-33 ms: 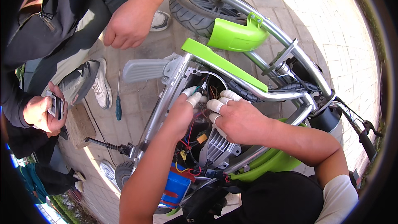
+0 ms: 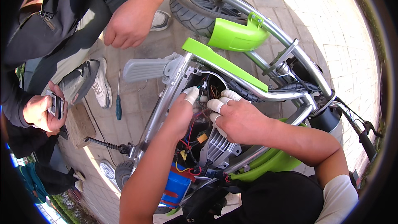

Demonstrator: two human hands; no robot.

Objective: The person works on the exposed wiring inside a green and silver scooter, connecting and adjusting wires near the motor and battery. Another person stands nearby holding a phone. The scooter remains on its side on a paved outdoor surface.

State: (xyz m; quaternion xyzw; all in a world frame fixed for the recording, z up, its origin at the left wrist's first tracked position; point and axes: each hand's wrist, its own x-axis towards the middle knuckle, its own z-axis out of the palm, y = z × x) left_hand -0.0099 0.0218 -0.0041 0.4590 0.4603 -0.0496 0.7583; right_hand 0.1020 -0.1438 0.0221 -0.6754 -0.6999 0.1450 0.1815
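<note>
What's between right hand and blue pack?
In the head view, the ribbed silver housing lies between the right hand and blue pack, with red and yellow wires nearer the pack.

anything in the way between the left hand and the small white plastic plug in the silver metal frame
Nothing visible stands between the left hand with white-covered fingertips and the small white plastic plug just beyond them. Whether they touch it is unclear. Thin orange wires lie to its right, not between.
</note>
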